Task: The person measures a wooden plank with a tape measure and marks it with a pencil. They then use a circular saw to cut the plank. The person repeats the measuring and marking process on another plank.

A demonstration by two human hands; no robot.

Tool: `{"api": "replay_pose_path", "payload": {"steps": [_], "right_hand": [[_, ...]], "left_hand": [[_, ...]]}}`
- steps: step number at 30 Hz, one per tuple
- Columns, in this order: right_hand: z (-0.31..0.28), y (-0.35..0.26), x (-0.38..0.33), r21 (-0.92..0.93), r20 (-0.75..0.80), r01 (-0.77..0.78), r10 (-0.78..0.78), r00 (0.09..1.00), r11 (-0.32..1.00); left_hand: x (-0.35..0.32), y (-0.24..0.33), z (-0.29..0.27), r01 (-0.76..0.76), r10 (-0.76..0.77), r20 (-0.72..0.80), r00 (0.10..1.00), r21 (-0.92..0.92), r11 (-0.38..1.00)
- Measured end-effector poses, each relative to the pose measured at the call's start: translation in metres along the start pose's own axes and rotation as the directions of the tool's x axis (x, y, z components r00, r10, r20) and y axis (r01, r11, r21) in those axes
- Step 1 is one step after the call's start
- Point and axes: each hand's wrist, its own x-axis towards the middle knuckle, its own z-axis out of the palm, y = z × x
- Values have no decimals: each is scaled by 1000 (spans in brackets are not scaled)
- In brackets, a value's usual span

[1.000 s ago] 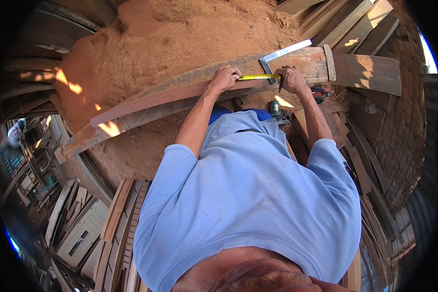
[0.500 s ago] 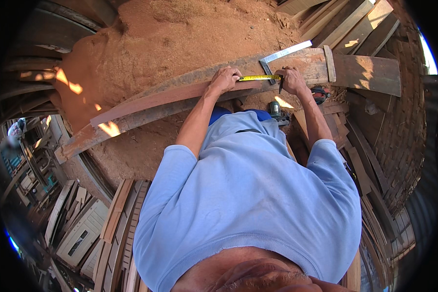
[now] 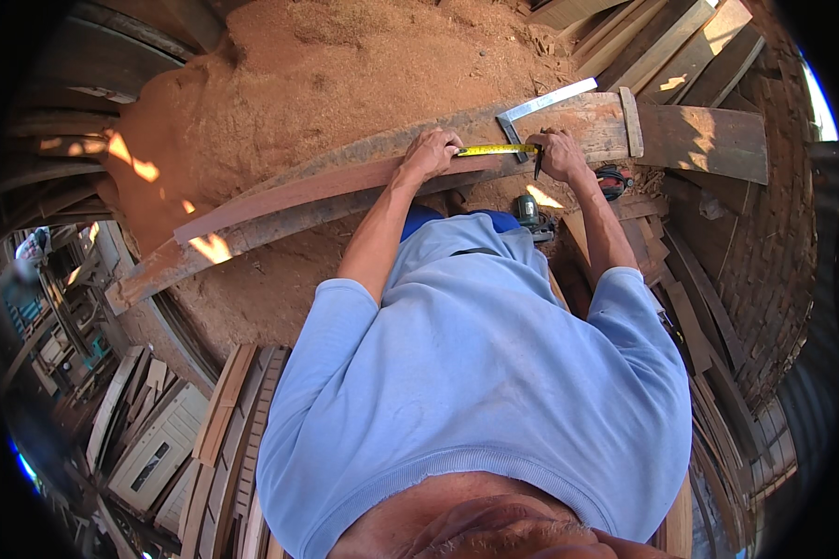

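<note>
A yellow tape measure (image 3: 494, 149) stretches between my two hands above the workbench plank (image 3: 587, 130). My left hand (image 3: 431, 155) is closed on one end of it, over the reddish board (image 3: 308, 191) that lies along the bench. The other end is in my closed right hand (image 3: 559, 155). A thin dark stick-like thing (image 3: 538, 166), perhaps a pencil, points down from the right fingers. Just beyond the tape, a try square (image 3: 550, 99) with a silver blade and dark stock rests on the bench.
A power tool (image 3: 529, 216) with a dark green body sits below the bench near my legs. To its right is a red and black tool (image 3: 612, 181). Stacked planks (image 3: 648, 47) stand at the far right, and more boards (image 3: 224, 410) at the near left. Sawdust (image 3: 364, 65) covers the ground beyond.
</note>
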Motion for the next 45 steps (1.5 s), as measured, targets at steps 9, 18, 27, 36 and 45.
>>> {"api": "replay_pose_path", "payload": {"steps": [9, 18, 27, 36, 45], "right_hand": [[3, 2, -1, 1, -24, 6, -6, 1000, 1000], [6, 6, -1, 32, -98, 67, -63, 993, 997], [-1, -2, -5, 21, -96, 77, -74, 993, 997], [-2, -6, -8, 38, -98, 56, -52, 994, 998], [5, 2, -6, 46, -101, 55, -50, 994, 997]], "left_hand": [[-1, 3, -1, 18, -18, -1, 1000, 1, 1000], [0, 1, 0, 11, -11, 9, 1000, -9, 1000], [-2, 2, -1, 10, -10, 22, 1000, 8, 1000], [-3, 3, 0, -12, 12, -25, 1000, 9, 1000], [-2, 4, -1, 22, -23, 28, 999, 3, 1000]]}}
